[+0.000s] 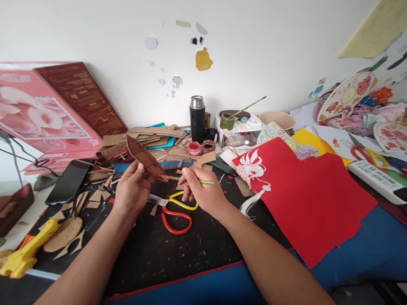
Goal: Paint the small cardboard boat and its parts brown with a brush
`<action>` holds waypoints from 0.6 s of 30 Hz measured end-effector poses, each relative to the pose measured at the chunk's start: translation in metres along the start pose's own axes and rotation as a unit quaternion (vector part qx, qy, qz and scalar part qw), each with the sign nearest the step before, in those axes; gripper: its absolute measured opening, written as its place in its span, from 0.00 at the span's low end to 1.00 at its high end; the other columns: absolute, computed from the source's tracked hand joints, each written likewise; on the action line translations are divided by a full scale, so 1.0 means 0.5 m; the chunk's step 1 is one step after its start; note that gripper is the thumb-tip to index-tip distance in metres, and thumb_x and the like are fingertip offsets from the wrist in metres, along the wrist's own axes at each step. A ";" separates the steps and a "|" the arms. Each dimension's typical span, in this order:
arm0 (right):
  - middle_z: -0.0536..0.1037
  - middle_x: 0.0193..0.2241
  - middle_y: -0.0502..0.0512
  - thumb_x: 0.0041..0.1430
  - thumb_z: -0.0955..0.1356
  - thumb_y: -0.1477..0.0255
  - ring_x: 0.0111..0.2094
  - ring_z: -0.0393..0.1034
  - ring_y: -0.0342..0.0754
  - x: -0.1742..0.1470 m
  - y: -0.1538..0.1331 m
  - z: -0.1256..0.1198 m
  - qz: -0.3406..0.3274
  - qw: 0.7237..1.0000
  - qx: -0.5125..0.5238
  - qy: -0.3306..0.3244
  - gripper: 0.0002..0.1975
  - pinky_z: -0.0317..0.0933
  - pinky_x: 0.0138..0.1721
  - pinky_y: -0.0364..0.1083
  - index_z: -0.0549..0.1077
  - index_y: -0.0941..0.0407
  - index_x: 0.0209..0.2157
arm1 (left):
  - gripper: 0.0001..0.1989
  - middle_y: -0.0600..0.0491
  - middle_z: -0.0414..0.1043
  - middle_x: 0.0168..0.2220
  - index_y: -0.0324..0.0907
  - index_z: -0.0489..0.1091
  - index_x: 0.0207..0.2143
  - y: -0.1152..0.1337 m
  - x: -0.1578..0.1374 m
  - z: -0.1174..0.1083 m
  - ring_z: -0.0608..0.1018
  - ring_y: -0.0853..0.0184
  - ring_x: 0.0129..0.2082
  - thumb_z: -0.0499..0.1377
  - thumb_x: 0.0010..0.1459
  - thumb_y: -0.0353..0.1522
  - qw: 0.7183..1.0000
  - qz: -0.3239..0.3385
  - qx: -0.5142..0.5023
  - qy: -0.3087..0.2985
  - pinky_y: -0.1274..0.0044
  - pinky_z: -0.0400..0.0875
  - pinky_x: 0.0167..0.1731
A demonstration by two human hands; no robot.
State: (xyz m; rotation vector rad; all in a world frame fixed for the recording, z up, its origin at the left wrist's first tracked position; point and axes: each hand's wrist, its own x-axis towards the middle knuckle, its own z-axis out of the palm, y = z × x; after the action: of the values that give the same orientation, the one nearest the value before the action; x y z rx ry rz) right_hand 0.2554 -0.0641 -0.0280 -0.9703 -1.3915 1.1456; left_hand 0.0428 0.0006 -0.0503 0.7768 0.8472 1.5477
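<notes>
My left hand (135, 186) pinches the lower edge of a brown pointed cardboard piece (143, 157), shaped like a leaf or small boat and tilted upward to the left. Between the fingers of my right hand (203, 186) is a thin paintbrush (206, 182) with a green handle. Its tip meets the narrow right end of the cardboard piece. Below both hands, scissors (177, 232) with one red and one yellow handle lie on the black mat (190, 262). Open jars of pink paint (194, 148) and brown paint (208, 146) stand just beyond.
Cardboard scraps (152, 136) pile up at the back left. A black phone (70, 181) and a yellow glue gun (30, 250) lie on the left. A black flask (197, 120) stands by the wall. Red paper (305, 195) covers the right side, near a green paint jar (227, 121).
</notes>
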 end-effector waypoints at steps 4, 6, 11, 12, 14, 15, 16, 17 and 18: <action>0.72 0.18 0.45 0.75 0.63 0.44 0.18 0.75 0.42 0.001 -0.003 -0.003 -0.001 1.000 0.006 0.007 0.30 0.63 0.21 0.40 0.75 0.54 0.33 | 0.08 0.51 0.85 0.39 0.43 0.78 0.36 0.009 0.011 -0.009 0.87 0.61 0.41 0.74 0.60 0.32 1.000 -0.002 -0.019 0.018 0.68 0.85 0.46; 0.72 0.18 0.45 0.76 0.63 0.44 0.18 0.75 0.42 0.001 -0.004 -0.004 0.001 1.000 0.007 0.007 0.29 0.63 0.21 0.40 0.75 0.54 0.33 | 0.07 0.51 0.84 0.37 0.43 0.77 0.34 0.014 0.014 -0.013 0.87 0.61 0.41 0.73 0.61 0.31 1.000 -0.005 -0.023 0.019 0.68 0.85 0.47; 0.72 0.18 0.45 0.75 0.63 0.44 0.18 0.75 0.42 0.002 -0.004 -0.003 0.008 1.000 0.012 0.008 0.29 0.63 0.21 0.40 0.75 0.54 0.33 | 0.04 0.50 0.85 0.38 0.43 0.78 0.37 0.018 0.011 -0.009 0.87 0.62 0.42 0.70 0.64 0.30 0.999 -0.006 -0.024 0.022 0.71 0.84 0.46; 0.72 0.18 0.45 0.75 0.63 0.44 0.18 0.75 0.42 0.002 -0.004 -0.002 0.011 1.000 0.015 0.009 0.29 0.63 0.21 0.40 0.75 0.54 0.34 | 0.03 0.51 0.85 0.39 0.43 0.79 0.37 0.017 0.009 -0.007 0.87 0.62 0.42 0.70 0.64 0.30 0.999 -0.007 -0.026 0.023 0.72 0.84 0.45; 0.73 0.19 0.45 0.75 0.63 0.43 0.19 0.76 0.43 0.002 -0.003 -0.001 0.016 1.000 0.019 0.012 0.29 0.63 0.20 0.40 0.75 0.54 0.34 | 0.03 0.50 0.86 0.40 0.43 0.79 0.38 0.014 0.005 -0.003 0.87 0.63 0.42 0.70 0.64 0.30 0.999 -0.010 -0.032 0.021 0.72 0.85 0.44; 0.73 0.19 0.46 0.75 0.63 0.43 0.19 0.76 0.43 0.002 -0.003 0.000 0.018 1.000 0.020 0.015 0.29 0.63 0.20 0.40 0.75 0.54 0.34 | 0.03 0.50 0.86 0.41 0.42 0.80 0.39 0.011 0.002 -0.001 0.87 0.62 0.42 0.71 0.64 0.30 0.999 -0.013 -0.033 0.018 0.72 0.85 0.44; 0.73 0.19 0.46 0.75 0.63 0.43 0.20 0.76 0.43 0.002 -0.002 0.001 0.017 1.000 0.019 0.017 0.29 0.63 0.20 0.40 0.75 0.54 0.35 | 0.04 0.50 0.86 0.41 0.42 0.80 0.39 0.009 0.000 0.001 0.87 0.62 0.41 0.71 0.63 0.31 0.999 -0.016 -0.033 0.014 0.72 0.85 0.43; 0.74 0.20 0.46 0.75 0.63 0.43 0.20 0.76 0.43 0.002 -0.002 0.002 0.013 1.000 0.016 0.018 0.29 0.64 0.20 0.40 0.75 0.54 0.35 | 0.05 0.50 0.86 0.42 0.42 0.80 0.40 0.006 -0.002 0.003 0.87 0.62 0.41 0.72 0.62 0.31 0.999 -0.019 -0.031 0.010 0.71 0.85 0.42; 0.74 0.20 0.46 0.75 0.63 0.43 0.20 0.76 0.43 0.003 -0.001 0.002 0.007 1.000 0.010 0.019 0.29 0.64 0.21 0.40 0.75 0.54 0.35 | 0.06 0.50 0.86 0.41 0.42 0.80 0.39 0.004 -0.003 0.004 0.87 0.62 0.41 0.73 0.62 0.32 0.999 -0.021 -0.028 0.007 0.72 0.85 0.42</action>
State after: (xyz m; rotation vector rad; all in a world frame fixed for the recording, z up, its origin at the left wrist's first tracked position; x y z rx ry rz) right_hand 0.2541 -0.0631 -0.0272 -0.9845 -1.3411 1.1441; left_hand 0.0437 -0.0010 -0.0474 0.7036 0.8222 1.5360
